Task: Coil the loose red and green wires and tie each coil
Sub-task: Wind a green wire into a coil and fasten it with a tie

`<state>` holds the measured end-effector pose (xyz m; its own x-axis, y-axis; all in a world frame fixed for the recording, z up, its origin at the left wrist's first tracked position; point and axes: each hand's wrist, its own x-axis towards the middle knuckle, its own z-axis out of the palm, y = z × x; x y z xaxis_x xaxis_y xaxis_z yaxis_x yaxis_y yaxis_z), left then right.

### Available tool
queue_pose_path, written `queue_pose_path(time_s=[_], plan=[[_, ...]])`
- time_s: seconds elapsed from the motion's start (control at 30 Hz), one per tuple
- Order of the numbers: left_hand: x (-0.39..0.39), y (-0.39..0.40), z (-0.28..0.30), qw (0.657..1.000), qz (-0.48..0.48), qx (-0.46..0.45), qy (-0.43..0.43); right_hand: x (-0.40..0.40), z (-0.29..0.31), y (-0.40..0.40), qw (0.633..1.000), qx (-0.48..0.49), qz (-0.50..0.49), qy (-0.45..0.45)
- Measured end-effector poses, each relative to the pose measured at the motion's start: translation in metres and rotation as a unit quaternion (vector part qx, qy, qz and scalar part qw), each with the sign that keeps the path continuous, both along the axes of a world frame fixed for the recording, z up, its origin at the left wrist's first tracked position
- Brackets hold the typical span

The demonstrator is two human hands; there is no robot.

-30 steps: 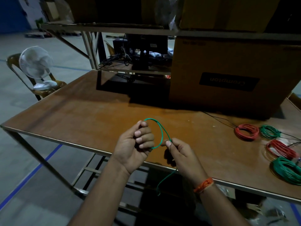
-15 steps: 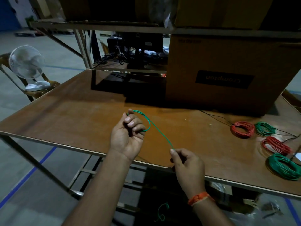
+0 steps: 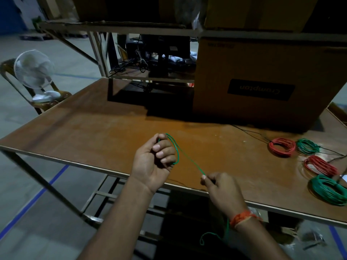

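Note:
A loose green wire (image 3: pixel 189 160) is wound in two loops round the curled fingers of my left hand (image 3: pixel 156 162), above the front edge of the brown table (image 3: pixel 90 132). From there it runs taut down to my right hand (image 3: pixel 219 188), which pinches it between thumb and fingertips. Its free tail (image 3: pixel 210 236) hangs below the table edge. Finished coils lie at the right: a red coil (image 3: pixel 281 147), a small green coil (image 3: pixel 307 146), a second red coil (image 3: pixel 320 165) and a large green coil (image 3: pixel 328 189).
A big cardboard box (image 3: pixel 262 83) stands at the back right of the table. A metal rack (image 3: pixel 120 32) holds more boxes above. A white fan (image 3: pixel 34 70) sits on a chair to the left. Thin black wires (image 3: pixel 249 131) run by the coils.
My right hand has drawn the wire out to the right and down, pulling it taut. A second loop now lies round my left hand's fingers.

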<state>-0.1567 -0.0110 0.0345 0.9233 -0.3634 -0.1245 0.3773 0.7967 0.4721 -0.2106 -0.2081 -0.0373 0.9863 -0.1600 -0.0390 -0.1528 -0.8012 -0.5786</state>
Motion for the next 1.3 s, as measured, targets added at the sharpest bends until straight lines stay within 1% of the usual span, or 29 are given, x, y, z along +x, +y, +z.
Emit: queue_pose_path(time_s=[0.03,0.07,0.13,0.17,0.2,0.27,0.33,0.37,0.4,0.43,0.5,0.53,0.57,0.63,0.7,0.77,0.83,0.9,0.93,1.0,1.07,1.13,1.2,1.3], plan=[[0.000,0.000,0.001,1.000,0.004,0.000,-0.007,0.000,0.004,0.001,0.998,-0.003,0.061,0.016],[0.002,0.000,-0.001,1.000,0.014,0.016,-0.021,-0.002,0.012,0.002,0.991,-0.029,0.128,0.024],[0.002,-0.002,-0.006,0.990,0.054,0.112,-0.066,-0.008,0.029,0.009,0.972,-0.055,0.226,0.022],[0.001,-0.005,-0.010,0.976,0.070,0.180,-0.101,-0.013,0.040,0.013,0.964,-0.062,0.258,0.009],[0.000,-0.008,-0.012,0.954,0.080,0.251,-0.141,-0.017,0.049,0.018,0.957,-0.063,0.284,-0.019],[-0.006,-0.013,-0.016,0.906,0.077,0.360,-0.207,-0.023,0.070,0.022,0.949,-0.049,0.303,-0.069],[-0.010,-0.014,-0.020,0.855,0.059,0.437,-0.273,-0.024,0.089,0.020,0.947,-0.028,0.295,-0.122],[-0.013,-0.014,-0.022,0.834,0.048,0.461,-0.300,-0.024,0.097,0.017,0.947,-0.025,0.289,-0.138],[-0.015,-0.013,-0.025,0.820,0.038,0.475,-0.316,-0.024,0.104,0.015,0.946,-0.023,0.287,-0.147],[-0.016,-0.013,-0.026,0.817,0.027,0.478,-0.320,-0.023,0.110,0.011,0.946,-0.022,0.285,-0.150],[-0.018,-0.012,-0.029,0.823,0.006,0.472,-0.314,-0.018,0.118,0.002,0.946,-0.012,0.283,-0.160],[-0.018,-0.012,-0.030,0.831,-0.008,0.465,-0.306,-0.014,0.119,-0.002,0.944,-0.002,0.281,-0.173],[-0.019,-0.012,-0.030,0.845,-0.025,0.447,-0.292,-0.011,0.119,-0.006,0.944,0.025,0.271,-0.185],[-0.021,-0.011,-0.029,0.884,-0.050,0.391,-0.254,-0.004,0.119,-0.011,0.942,0.114,0.239,-0.204],[-0.023,-0.010,-0.030,0.912,-0.055,0.333,-0.234,0.004,0.110,-0.013,0.939,0.187,0.203,-0.205],[-0.024,-0.009,-0.028,0.939,-0.060,0.258,-0.221,0.011,0.093,-0.010,0.944,0.201,0.185,-0.187],[-0.024,-0.007,-0.025,0.956,-0.071,0.192,-0.209,0.014,0.075,-0.003,0.942,0.238,0.184,-0.149],[-0.025,-0.007,-0.021,0.965,-0.079,0.152,-0.200,0.013,0.064,0.005,0.932,0.279,0.195,-0.127],[-0.026,-0.007,-0.020,0.968,-0.078,0.144,-0.193,0.013,0.061,0.009,0.930,0.284,0.198,-0.126],[-0.028,-0.011,-0.019,0.971,-0.069,0.146,-0.174,0.012,0.061,0.014,0.932,0.272,0.190,-0.148],[-0.029,-0.014,-0.018,0.971,-0.060,0.166,-0.159,0.012,0.061,0.016,0.939,0.240,0.171,-0.179],[-0.029,-0.013,-0.017,0.972,-0.072,0.172,-0.144,0.013,0.062,0.017,0.942,0.219,0.165,-0.193],[-0.027,-0.009,-0.016,0.974,-0.121,0.149,-0.119,0.015,0.062,0.015,0.944,0.203,0.176,-0.190],[-0.023,-0.002,-0.013,0.969,-0.219,0.086,-0.072,0.018,0.062,0.009,0.943,0.194,0.211,-0.168]])
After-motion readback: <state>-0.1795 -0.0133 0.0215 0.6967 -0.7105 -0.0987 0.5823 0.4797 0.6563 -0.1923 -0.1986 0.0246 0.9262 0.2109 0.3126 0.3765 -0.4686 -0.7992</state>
